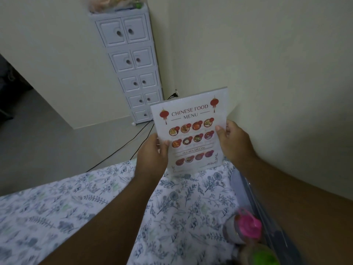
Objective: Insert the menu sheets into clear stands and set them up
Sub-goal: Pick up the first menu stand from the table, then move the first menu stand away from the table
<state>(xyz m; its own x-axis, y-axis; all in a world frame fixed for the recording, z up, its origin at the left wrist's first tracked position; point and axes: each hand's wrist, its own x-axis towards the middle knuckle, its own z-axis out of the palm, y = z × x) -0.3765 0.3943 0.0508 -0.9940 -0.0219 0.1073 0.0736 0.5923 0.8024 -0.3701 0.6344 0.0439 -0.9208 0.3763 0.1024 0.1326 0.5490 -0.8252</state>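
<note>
There, the menu (193, 134) stood upright at the far edge of the floral cloth (181, 203), seemingly already inside its clear stand (224, 92), whose top edge showed above the sheet. The left hand (152, 155) and right hand (232, 142) pinched its two sides, thumbs on the front. I judged the setting-up step was underway; next, release it squarely near the wall (267, 73).
</note>
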